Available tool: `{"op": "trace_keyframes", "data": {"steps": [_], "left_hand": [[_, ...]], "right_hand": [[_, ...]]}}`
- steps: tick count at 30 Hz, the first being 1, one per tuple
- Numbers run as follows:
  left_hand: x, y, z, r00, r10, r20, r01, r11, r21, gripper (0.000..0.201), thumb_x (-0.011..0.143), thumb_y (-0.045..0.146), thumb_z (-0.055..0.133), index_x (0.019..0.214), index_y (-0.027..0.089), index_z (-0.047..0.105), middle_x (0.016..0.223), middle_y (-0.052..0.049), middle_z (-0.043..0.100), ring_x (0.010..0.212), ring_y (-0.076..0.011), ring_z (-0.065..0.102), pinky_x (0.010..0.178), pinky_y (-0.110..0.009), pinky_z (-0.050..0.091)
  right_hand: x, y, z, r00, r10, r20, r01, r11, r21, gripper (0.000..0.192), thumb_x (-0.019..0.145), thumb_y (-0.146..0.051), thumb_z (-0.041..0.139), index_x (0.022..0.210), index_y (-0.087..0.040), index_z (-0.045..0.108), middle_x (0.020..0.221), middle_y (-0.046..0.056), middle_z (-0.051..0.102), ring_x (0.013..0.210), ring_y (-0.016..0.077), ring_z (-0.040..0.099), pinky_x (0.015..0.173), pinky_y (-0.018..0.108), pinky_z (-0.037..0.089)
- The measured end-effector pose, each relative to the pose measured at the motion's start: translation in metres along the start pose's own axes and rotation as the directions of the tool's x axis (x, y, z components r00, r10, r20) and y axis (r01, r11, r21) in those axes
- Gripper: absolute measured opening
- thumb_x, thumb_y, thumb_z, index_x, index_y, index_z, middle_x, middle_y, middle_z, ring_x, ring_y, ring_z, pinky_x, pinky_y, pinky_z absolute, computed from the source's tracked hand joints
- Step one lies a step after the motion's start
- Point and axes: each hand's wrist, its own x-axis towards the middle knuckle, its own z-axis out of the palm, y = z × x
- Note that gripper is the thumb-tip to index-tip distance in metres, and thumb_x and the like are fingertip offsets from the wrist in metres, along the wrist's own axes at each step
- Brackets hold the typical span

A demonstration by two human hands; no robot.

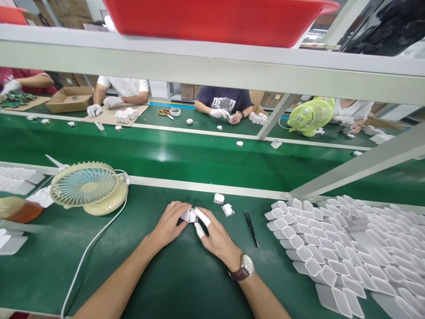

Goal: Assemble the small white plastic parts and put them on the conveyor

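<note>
Over the middle of the green table, my left hand (170, 225) is closed around a white plastic housing (185, 215), its open end turned to the right. At that end sits a small white part (192, 215), which the fingertips of my right hand (217, 235) pinch. White finger cots cover the right thumb and a right finger. Whether the part is partly inside the housing, I cannot tell. Just beyond my right hand lie two similar small white parts, one (218, 198) behind the other (227, 209). Black tweezers (251, 228) rest to their right.
Rows of empty white housings (325, 248) crowd the right side. A cream fan (89, 186) with a white cable stands at left, near a bottle of amber liquid (20, 209). Past the table runs a green conveyor belt (159, 153) carrying small parts. Co-workers sit opposite. A red bin (212, 22) rests on the overhead shelf.
</note>
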Motion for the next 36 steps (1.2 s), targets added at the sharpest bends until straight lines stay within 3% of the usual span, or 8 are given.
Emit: {"op": "trace_keyframes", "data": {"steps": [8, 13, 15, 19, 23, 30, 36], "left_hand": [[-0.001, 0.008, -0.003, 0.997, -0.042, 0.068, 0.046, 0.997, -0.057, 0.048, 0.096, 0.020, 0.059, 0.143, 0.025, 0.050, 0.139, -0.014, 0.060, 0.127, -0.0279, 0.060, 0.107, -0.047, 0.052], [0.000, 0.014, -0.006, 0.991, -0.035, 0.126, 0.040, 0.999, -0.034, 0.051, 0.097, 0.022, 0.060, 0.147, 0.026, 0.050, 0.131, -0.013, 0.063, 0.123, -0.0293, 0.061, 0.106, -0.051, 0.053], [0.001, 0.014, -0.007, 0.990, -0.027, 0.138, 0.039, 0.996, -0.083, 0.049, 0.099, 0.022, 0.058, 0.147, 0.026, 0.049, 0.130, -0.013, 0.064, 0.120, -0.0271, 0.063, 0.104, -0.047, 0.055], [0.001, 0.011, -0.008, 0.996, -0.053, 0.078, 0.066, 0.981, -0.184, 0.037, 0.098, 0.028, 0.064, 0.134, 0.024, 0.054, 0.122, -0.010, 0.067, 0.111, -0.0231, 0.068, 0.096, -0.040, 0.060], [0.002, 0.010, -0.013, 0.999, 0.020, 0.039, -0.013, 0.982, -0.186, 0.019, 0.096, 0.029, 0.067, 0.113, 0.022, 0.061, 0.118, -0.011, 0.068, 0.110, -0.0231, 0.069, 0.097, -0.039, 0.060], [0.003, 0.011, -0.017, 0.993, 0.092, 0.076, -0.087, 0.994, -0.062, 0.014, 0.101, 0.025, 0.059, 0.113, 0.022, 0.068, 0.117, -0.009, 0.069, 0.103, -0.0200, 0.072, 0.094, -0.033, 0.062], [0.003, 0.007, -0.016, 0.992, 0.102, 0.068, -0.095, 0.991, -0.097, 0.011, 0.101, 0.027, 0.061, 0.107, 0.022, 0.069, 0.115, -0.008, 0.070, 0.101, -0.0193, 0.073, 0.091, -0.031, 0.063]], "right_hand": [[0.001, 0.001, 0.000, 1.000, 0.004, -0.013, -0.004, 1.000, 0.025, 0.060, 0.101, -0.021, 0.057, 0.157, -0.025, 0.036, 0.149, 0.016, 0.055, 0.138, 0.0284, 0.056, 0.112, 0.050, 0.053], [0.000, 0.004, 0.001, 1.000, 0.002, -0.028, -0.001, 0.999, 0.037, 0.053, 0.100, -0.021, 0.060, 0.151, -0.025, 0.044, 0.133, 0.015, 0.065, 0.126, 0.0284, 0.064, 0.107, 0.049, 0.057], [0.000, 0.004, 0.001, 0.999, 0.013, -0.040, -0.012, 0.999, 0.039, 0.050, 0.100, -0.020, 0.060, 0.148, -0.026, 0.048, 0.127, 0.014, 0.067, 0.119, 0.0285, 0.067, 0.103, 0.048, 0.059], [0.000, 0.005, -0.002, 0.999, 0.020, -0.029, -0.018, 0.997, 0.071, 0.046, 0.099, -0.019, 0.060, 0.145, -0.027, 0.052, 0.130, 0.014, 0.066, 0.121, 0.0275, 0.067, 0.104, 0.046, 0.059], [0.000, 0.007, -0.002, 1.000, 0.000, 0.014, -0.002, 0.992, 0.128, 0.045, 0.101, -0.016, 0.055, 0.145, -0.027, 0.051, 0.144, 0.013, 0.060, 0.134, 0.0255, 0.060, 0.111, 0.046, 0.054], [-0.003, 0.011, 0.000, 1.000, -0.024, 0.015, 0.023, 0.994, 0.105, 0.050, 0.100, -0.013, 0.056, 0.147, -0.029, 0.051, 0.144, 0.011, 0.061, 0.130, 0.0251, 0.063, 0.109, 0.044, 0.057], [-0.005, 0.013, 0.002, 0.999, -0.031, 0.035, 0.028, 0.997, 0.078, 0.048, 0.099, -0.012, 0.056, 0.144, -0.028, 0.054, 0.142, 0.012, 0.062, 0.130, 0.0272, 0.063, 0.107, 0.046, 0.058]]}}
